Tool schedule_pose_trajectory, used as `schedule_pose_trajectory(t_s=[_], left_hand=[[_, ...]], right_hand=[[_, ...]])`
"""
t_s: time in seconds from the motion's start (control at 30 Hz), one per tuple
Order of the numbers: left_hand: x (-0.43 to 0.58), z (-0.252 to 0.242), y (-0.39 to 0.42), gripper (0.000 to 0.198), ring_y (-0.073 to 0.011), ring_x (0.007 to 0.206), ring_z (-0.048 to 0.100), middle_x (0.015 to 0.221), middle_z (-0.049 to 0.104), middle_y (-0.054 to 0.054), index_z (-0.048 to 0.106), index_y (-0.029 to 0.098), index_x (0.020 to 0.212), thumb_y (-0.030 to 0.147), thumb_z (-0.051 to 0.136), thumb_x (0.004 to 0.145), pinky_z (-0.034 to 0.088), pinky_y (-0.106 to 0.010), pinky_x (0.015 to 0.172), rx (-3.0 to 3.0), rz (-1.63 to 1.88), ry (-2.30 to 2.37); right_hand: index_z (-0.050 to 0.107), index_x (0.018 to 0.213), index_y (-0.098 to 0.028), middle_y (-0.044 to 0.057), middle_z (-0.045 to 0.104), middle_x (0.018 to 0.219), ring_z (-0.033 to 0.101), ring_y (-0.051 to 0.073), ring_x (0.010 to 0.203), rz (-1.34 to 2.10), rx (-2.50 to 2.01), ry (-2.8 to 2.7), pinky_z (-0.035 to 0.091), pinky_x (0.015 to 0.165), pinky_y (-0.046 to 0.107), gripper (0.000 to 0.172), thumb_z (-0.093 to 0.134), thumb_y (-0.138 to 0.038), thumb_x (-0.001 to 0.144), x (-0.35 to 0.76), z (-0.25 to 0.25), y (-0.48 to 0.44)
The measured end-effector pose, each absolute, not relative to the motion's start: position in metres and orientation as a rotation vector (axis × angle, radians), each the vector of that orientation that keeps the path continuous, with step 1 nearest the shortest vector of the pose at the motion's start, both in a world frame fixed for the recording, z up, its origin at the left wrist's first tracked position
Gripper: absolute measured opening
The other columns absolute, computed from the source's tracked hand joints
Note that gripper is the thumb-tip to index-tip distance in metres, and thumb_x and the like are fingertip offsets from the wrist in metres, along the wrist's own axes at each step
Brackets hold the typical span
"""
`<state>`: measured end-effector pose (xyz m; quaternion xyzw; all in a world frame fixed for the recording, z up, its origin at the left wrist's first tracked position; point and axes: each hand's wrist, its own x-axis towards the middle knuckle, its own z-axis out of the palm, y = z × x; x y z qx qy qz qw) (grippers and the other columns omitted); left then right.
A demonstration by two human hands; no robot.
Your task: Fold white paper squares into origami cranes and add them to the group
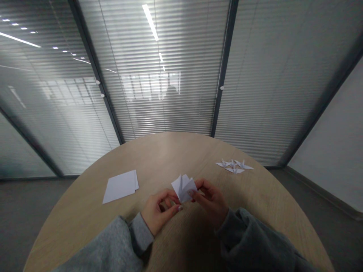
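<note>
A small white folded paper [183, 189], with several pointed flaps standing up, is held just above the table in front of me. My right hand [211, 200] pinches its right side, the thumb across the near face and the fingers behind. At the paper's lower left, my left hand [160, 209] is curled, its fingers partly behind the edge and its thumb by the bottom corner. How firmly the left fingers press is hard to make out. Several small folded paper cranes [234, 166] lie together to the right. Flat white paper sheets [120, 186] lie to the left.
The round wooden table [176, 151] has a curved far edge close to a glass partition with blinds [170, 109]. A white wall [334, 139] rises on the right. Grey floor [25, 204] shows on both sides of the table.
</note>
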<state>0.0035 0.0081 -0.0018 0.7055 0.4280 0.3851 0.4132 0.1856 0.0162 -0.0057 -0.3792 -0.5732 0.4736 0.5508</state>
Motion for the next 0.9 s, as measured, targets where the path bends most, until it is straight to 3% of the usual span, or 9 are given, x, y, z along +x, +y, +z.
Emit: schedule_pose_trajectory(t_s=[0.17, 0.9], left_hand=[[0.0048, 0.0023, 0.0074, 0.033, -0.008, 0.042, 0.034, 0.051, 0.042, 0.005, 0.065, 0.013, 0.078, 0.045, 0.059, 0.072, 0.025, -0.02, 0.041, 1.787, 0.897, 1.224], [0.0027, 0.006, 0.0056, 0.027, -0.0116, 0.048, 0.046, 0.055, 0.056, 0.0, 0.065, 0.016, 0.071, 0.039, 0.054, 0.077, 0.033, -0.021, 0.046, 1.923, 0.938, 1.22]], right_hand=[[0.053, 0.066, -0.019, -0.001, 0.054, 0.066, 0.05, 0.012, 0.06, 1.158, -0.886, -1.321, 0.043, 0.052, 0.024, 0.039, 0.072, -0.053, 0.063, 0.1843, -0.0023, 0.0146], [0.052, 0.068, -0.019, -0.002, 0.053, 0.067, 0.049, 0.011, 0.059, 1.157, -0.871, -1.351, 0.041, 0.052, 0.023, 0.038, 0.071, -0.052, 0.065, 0.1835, -0.0032, 0.0133]])
